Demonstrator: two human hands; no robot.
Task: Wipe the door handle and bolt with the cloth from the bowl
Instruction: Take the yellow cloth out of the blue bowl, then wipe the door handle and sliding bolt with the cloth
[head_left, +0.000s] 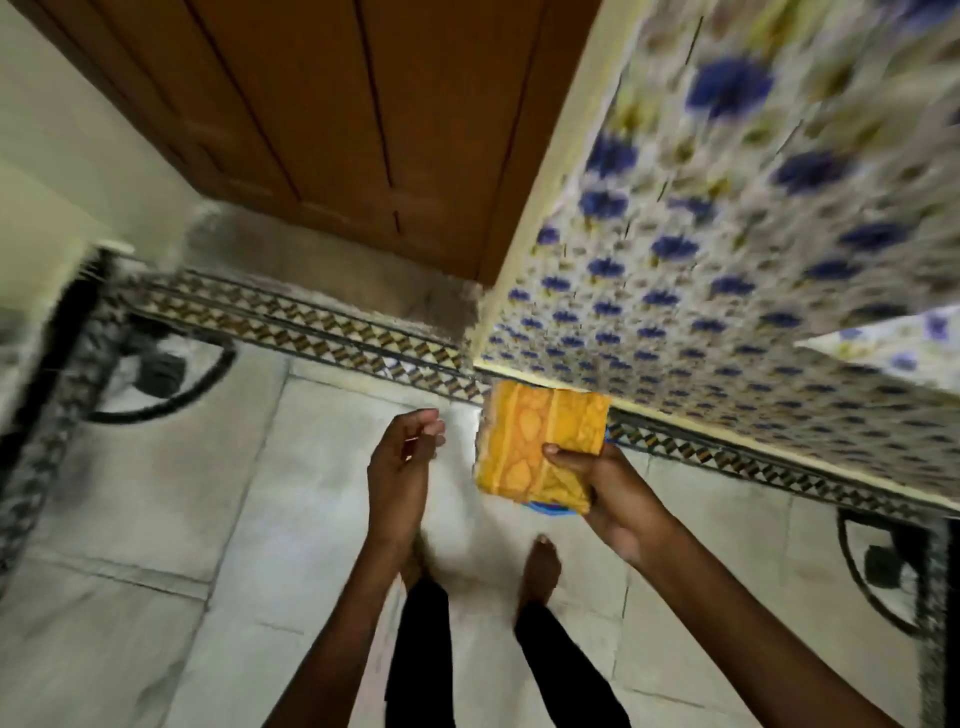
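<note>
My right hand (597, 483) grips a folded orange cloth (540, 447) by its lower right corner and holds it flat above the floor. A small patch of blue (550, 508) shows under the cloth's bottom edge; what it belongs to I cannot tell. My left hand (402, 457) hovers a little to the left of the cloth, fingers loosely curled and holding nothing. The brown wooden door (332, 119) fills the upper middle of the view. No handle or bolt shows on the part of the door in view. The frame is blurred.
A wall of blue-flowered tiles (753, 234) runs along the right, close to the cloth. The pale floor (171, 493) has a patterned border strip (311, 332) in front of the door. My two bare feet (540, 566) stand below the hands. A white wall (57, 130) is at the left.
</note>
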